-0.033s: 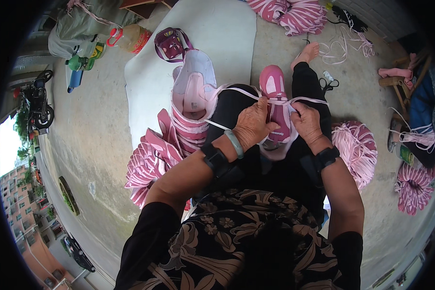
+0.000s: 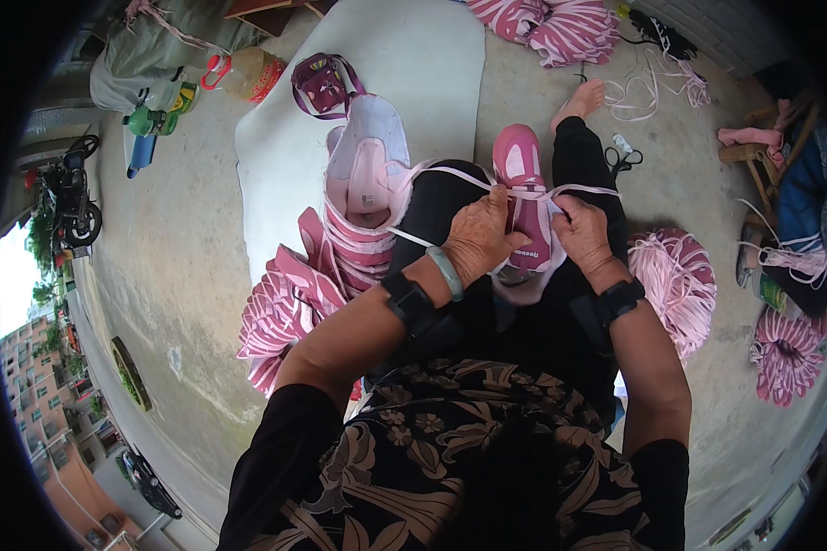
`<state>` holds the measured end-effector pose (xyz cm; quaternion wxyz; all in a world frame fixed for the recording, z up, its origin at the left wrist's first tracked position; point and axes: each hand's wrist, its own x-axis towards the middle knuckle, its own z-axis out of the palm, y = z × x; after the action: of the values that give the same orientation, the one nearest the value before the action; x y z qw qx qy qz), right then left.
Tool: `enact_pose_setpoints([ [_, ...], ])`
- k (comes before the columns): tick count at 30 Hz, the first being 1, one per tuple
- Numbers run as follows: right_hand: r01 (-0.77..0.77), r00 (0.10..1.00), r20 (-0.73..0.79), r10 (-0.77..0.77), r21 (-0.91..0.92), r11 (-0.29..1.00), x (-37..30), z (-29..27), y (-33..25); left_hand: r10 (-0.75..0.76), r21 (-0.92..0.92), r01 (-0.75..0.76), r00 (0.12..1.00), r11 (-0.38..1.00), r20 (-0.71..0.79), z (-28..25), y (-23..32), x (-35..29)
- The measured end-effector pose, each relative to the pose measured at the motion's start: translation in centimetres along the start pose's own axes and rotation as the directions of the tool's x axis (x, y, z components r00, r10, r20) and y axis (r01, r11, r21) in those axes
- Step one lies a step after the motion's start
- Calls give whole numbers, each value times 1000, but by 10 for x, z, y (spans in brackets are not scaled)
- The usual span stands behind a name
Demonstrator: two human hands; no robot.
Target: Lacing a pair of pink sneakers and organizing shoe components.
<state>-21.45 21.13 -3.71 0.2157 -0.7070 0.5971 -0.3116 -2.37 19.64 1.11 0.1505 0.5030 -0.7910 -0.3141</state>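
Across my lap lies a pink shoe upper with pale panels, toe pointing away from me. A pale pink shoelace runs over its front, one end trailing to the right. My left hand is closed at the upper's left edge, thumb lying over the tongue. At the opposite edge my right hand is closed, thumb and finger pinching beside the lace; the exact fingertip contact is partly hidden. Left of my leg stands a nested stack of pink shoe uppers, the topmost showing its pale lining.
Several bundles of pink uppers lie around: one at lower left, a laced bundle at right, another bundle far ahead. Black scissors lie by my foot. A purple pouch rests on the white sheet; bottles stand left.
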Motion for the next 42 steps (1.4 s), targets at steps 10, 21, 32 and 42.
enact_pose_setpoints([
  [10, -142, 986, 97, 138, 30, 989, -8, -12, -14, -116, 115, 102, 986, 988, 123, -1, 7, 2],
  [21, 70, 996, 61, -62, -131, 989, -3, 2, -73, -139, 116, 125, 982, 985, 125, -2, 6, 2],
  [32, 543, 797, 502, -337, -350, 764, -28, -11, -59, -67, 123, 63, 997, 990, 32, 5, 0, -2],
  [42, 722, 650, 610, -453, -311, 618, -21, -23, -28, -24, 85, 23, 1000, 996, 9, 4, -10, 4],
])
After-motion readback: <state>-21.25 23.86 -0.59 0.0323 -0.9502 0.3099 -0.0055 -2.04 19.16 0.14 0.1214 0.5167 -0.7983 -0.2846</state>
